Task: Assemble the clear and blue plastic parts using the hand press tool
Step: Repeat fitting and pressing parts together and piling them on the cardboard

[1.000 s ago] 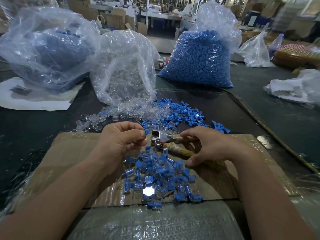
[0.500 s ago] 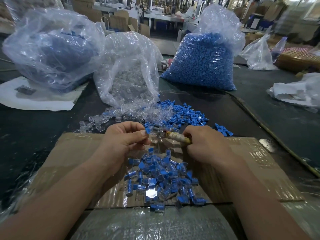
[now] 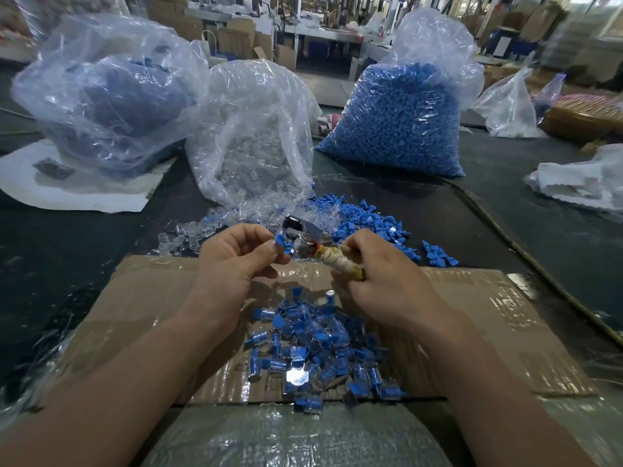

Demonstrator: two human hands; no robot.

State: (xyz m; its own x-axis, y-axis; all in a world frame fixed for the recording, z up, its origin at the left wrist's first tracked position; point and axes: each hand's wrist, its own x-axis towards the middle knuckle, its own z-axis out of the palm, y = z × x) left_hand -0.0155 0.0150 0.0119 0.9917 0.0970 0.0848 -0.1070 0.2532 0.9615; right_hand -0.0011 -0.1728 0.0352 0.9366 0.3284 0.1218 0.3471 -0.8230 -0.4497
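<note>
Near the front edge of the brown cardboard sheet (image 3: 505,315) lies a heap of assembled clear-and-blue plastic pieces (image 3: 313,345): a batch looks done. Above it, your left hand (image 3: 232,261) pinches a small blue plastic part (image 3: 279,242) at the head of the cloth-handled metal hand press tool (image 3: 313,237); your right hand (image 3: 381,281) curls round its handle. The tool's long axis runs right to left, head pointing left (slightly away). Beyond the far edge, loose clear parts (image 3: 188,234) and loose blue parts (image 3: 371,220) wait unassembled.

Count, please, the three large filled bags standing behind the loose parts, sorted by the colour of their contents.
Blue contents: 2, the left bag and the right bag
Clear contents: 1, the middle bag
Total: 3
</note>
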